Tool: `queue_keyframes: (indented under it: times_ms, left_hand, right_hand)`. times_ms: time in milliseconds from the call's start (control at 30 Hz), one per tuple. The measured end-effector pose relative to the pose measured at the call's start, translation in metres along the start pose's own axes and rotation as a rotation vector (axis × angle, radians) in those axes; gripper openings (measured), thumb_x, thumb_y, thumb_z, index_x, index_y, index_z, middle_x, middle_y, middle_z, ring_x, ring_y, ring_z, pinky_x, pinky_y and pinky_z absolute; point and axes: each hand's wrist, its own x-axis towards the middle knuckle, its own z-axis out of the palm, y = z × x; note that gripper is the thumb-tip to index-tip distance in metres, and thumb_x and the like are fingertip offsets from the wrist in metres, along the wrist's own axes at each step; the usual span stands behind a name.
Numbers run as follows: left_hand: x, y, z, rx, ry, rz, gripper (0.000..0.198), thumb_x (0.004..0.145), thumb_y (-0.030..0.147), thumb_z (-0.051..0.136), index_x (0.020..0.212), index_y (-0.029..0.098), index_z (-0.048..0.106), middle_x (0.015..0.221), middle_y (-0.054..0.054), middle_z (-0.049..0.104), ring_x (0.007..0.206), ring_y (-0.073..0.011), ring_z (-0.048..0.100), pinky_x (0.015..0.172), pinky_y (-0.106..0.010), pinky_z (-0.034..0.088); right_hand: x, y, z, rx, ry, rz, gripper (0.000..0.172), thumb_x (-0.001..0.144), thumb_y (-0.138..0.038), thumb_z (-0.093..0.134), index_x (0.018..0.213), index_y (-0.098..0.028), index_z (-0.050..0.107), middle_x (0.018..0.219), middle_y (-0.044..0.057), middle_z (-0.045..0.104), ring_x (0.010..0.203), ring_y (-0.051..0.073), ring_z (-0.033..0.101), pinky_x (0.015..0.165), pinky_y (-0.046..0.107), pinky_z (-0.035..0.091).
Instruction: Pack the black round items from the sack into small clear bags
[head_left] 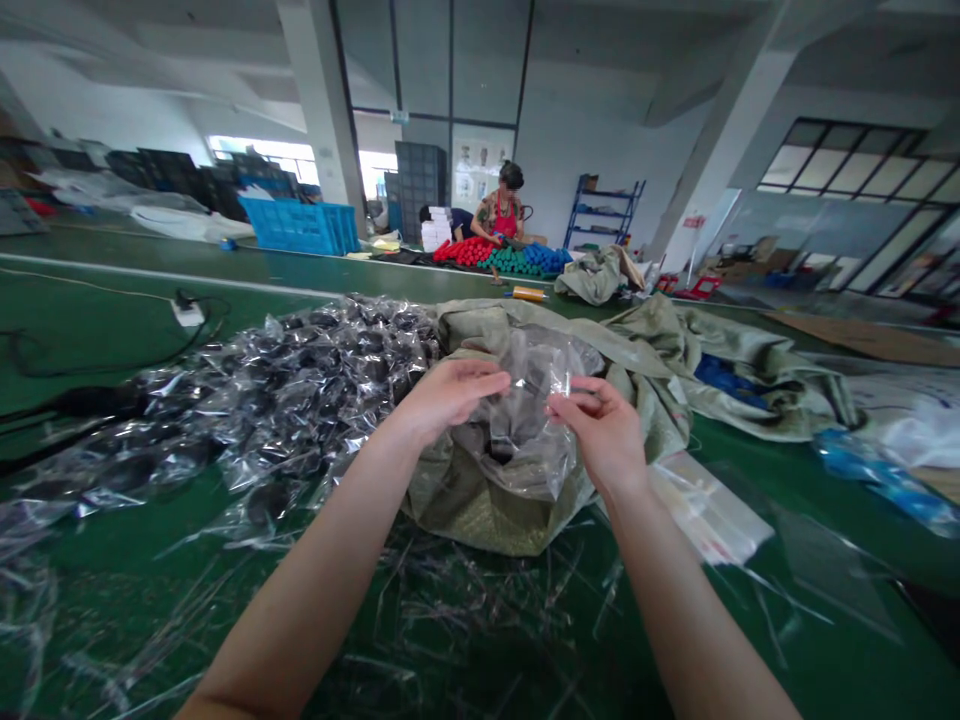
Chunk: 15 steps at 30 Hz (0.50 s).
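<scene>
My left hand [459,392] is closed at the left edge of a small clear plastic bag [559,372], thumb and fingers close together. On the other side, my right hand [606,428] pinches the same bag between thumb and fingers. The film stretches between both hands, shiny and see-through. Beneath them, an open woven olive sack [480,515] has a clear plastic liner [536,465] with a dark item [501,448] visible inside. Left of the sack lies a large heap of black items wrapped in clear film [300,375]; their exact kind is unclear.
Plastic strips [480,600] litter the green surface in front. Flat plastic packs [712,510] lie at right, near another olive sack [757,385] with blue contents. Farther back, a person in a red apron [504,215] stands behind red, green and blue rolls [517,258]. A blue crate [300,225] stands left.
</scene>
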Motion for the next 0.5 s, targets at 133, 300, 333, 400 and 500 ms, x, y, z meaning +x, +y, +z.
queue_keyframes:
  times_ms: [133,300,333,400,500]
  left_hand:
    - [0.003,-0.01,0.003,0.176,-0.097,-0.002,0.029,0.073,0.046,0.071,0.08,0.018,0.074,0.067,-0.002,0.067,0.04,-0.0032,0.025,0.041,-0.022,0.012]
    - [0.011,-0.018,0.0,0.344,0.136,0.113,0.032,0.073,0.046,0.069,0.061,0.017,0.07,0.058,-0.001,0.063,0.05,-0.009,0.044,0.048,-0.024,0.027]
    - [0.012,-0.018,0.0,0.361,0.164,0.129,0.033,0.073,0.047,0.069,0.058,0.017,0.068,0.057,-0.001,0.062,0.052,-0.0099,0.046,0.05,-0.024,0.029]
    - [0.012,-0.018,0.0,0.391,0.193,0.142,0.036,0.073,0.049,0.068,0.055,0.018,0.065,0.055,-0.001,0.06,0.052,-0.011,0.047,0.052,-0.025,0.031]
    - [0.01,-0.017,0.004,0.428,0.186,0.141,0.037,0.073,0.049,0.068,0.053,0.018,0.063,0.052,0.0,0.058,0.051,-0.0111,0.047,0.052,-0.025,0.031]
  right_hand:
    - [0.005,0.007,-0.005,-0.106,-0.004,-0.006,0.039,0.066,-0.041,0.081,0.091,-0.021,0.058,0.071,-0.001,0.072,0.065,0.019,0.071,0.066,0.036,0.061]
    - [-0.002,-0.01,-0.01,-0.558,-0.19,-0.309,0.056,0.074,-0.046,0.074,0.12,-0.021,0.054,0.124,0.014,0.063,0.113,0.029,0.062,0.092,0.048,0.054]
    - [-0.006,-0.016,-0.009,-0.667,-0.262,-0.422,0.06,0.074,-0.044,0.075,0.124,-0.021,0.053,0.134,0.014,0.056,0.123,0.03,0.055,0.099,0.05,0.049]
    - [-0.013,-0.024,-0.006,-0.841,-0.38,-0.605,0.051,0.078,-0.038,0.072,0.124,-0.021,0.055,0.14,0.014,0.051,0.132,0.031,0.046,0.107,0.052,0.04]
    - [-0.019,-0.027,0.0,-0.914,-0.378,-0.718,0.024,0.089,-0.026,0.057,0.112,-0.021,0.062,0.126,0.012,0.062,0.123,0.027,0.054,0.105,0.047,0.042]
